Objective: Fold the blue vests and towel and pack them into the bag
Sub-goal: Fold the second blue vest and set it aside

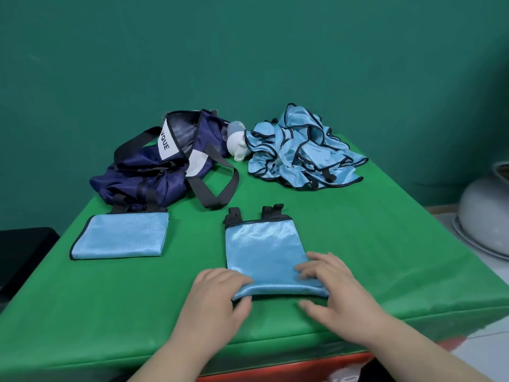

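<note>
Bottom centre of the frame: both hands are on the near edge of a folded vest (264, 249) lying on the green table (371, 257). The left hand (217, 296) pinches its near-left corner. The right hand (333, 293) has its fingers on top and thumb at the edge, so it's clamped on that side too. The edge looks a bit lifted. Left of centre sits another folded blue piece (121, 235), vest or towel, can't tell. Further back at centre left is the navy bag (154, 172), slumped open, a white bottle (237, 144) just beside it, then the unfolded pile of vests (300, 150) at centre right.
</note>
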`<state>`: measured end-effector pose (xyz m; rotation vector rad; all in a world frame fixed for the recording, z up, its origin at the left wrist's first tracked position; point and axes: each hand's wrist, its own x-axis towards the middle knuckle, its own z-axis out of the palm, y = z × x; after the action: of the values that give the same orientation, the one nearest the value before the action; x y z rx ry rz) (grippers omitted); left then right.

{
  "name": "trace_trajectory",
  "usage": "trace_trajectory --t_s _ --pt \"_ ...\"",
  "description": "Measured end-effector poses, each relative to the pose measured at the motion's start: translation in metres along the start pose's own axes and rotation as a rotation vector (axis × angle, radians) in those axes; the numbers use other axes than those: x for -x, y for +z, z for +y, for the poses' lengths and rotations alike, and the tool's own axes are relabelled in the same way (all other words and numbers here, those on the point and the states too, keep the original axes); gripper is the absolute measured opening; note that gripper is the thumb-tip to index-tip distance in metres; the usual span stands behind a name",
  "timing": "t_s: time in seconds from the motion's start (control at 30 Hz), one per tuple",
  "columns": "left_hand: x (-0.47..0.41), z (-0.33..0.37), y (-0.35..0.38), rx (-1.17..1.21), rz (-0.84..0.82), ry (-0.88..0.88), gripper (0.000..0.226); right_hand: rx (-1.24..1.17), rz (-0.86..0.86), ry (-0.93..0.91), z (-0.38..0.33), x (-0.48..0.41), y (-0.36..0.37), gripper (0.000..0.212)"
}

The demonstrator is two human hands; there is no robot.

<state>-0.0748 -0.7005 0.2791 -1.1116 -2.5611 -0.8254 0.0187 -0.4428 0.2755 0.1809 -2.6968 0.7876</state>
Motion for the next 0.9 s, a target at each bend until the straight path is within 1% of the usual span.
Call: trace_trajectory --t_s 0.07,0.13,0.23,0.3,0.37,0.4,0.5,0.53,0.57,0.63,0.67,0.73,0.77,0.9 --pt "0.002 -0.001 -0.003 0.06 -0.009 -0.021 0.011 0.016 0.013 0.003 -0.002 0.0 -0.001 0.022" --pt "0.004 0.0 -0.006 0.133 -0.035 -0.053 0.008 -0.036 0.02 0.035 -0.004 0.002 -0.003 0.019" --pt "0.009 0.002 -0.011 0.247 -0.062 -0.189 0.002 -0.081 0.015 0.074 -0.009 0.007 -0.005 0.02" --pt "0.015 0.004 -0.013 0.26 -0.092 -0.238 0.008 -0.103 0.024 0.099 -0.014 0.013 -0.006 0.025" --pt "0.021 0.008 -0.015 0.242 -0.116 -0.231 0.005 -0.117 0.012 0.125 -0.021 0.02 -0.008 0.025" --pt "0.025 0.011 -0.017 0.233 -0.131 -0.234 0.006 -0.112 0.0 0.136 -0.023 0.022 -0.01 0.023" --pt "0.032 0.017 -0.023 0.234 -0.165 -0.263 0.023 -0.067 -0.074 0.169 -0.029 0.02 -0.023 0.007" --pt "0.033 0.019 -0.026 0.245 -0.184 -0.285 0.026 -0.044 -0.106 0.2 -0.032 0.017 -0.028 0.007" --pt "0.033 0.02 -0.028 0.265 -0.202 -0.308 0.025 -0.038 -0.13 0.228 -0.035 0.015 -0.032 0.009" --pt "0.031 0.026 -0.033 0.295 -0.209 -0.354 0.011 -0.018 -0.143 0.26 -0.041 0.014 -0.035 0.009" --pt "0.031 0.029 -0.036 0.31 -0.205 -0.37 0.01 -0.018 -0.152 0.274 -0.043 0.016 -0.035 0.011" --pt "0.031 0.032 -0.037 0.326 -0.193 -0.387 0.021 -0.046 -0.161 0.289 -0.043 0.02 -0.034 0.018" --pt "0.032 0.032 -0.035 0.326 -0.188 -0.393 0.023 -0.05 -0.165 0.285 -0.042 0.021 -0.034 0.019" --pt "0.045 0.037 -0.03 0.301 -0.177 -0.399 0.011 -0.099 -0.181 0.33 -0.044 0.02 -0.037 0.027"
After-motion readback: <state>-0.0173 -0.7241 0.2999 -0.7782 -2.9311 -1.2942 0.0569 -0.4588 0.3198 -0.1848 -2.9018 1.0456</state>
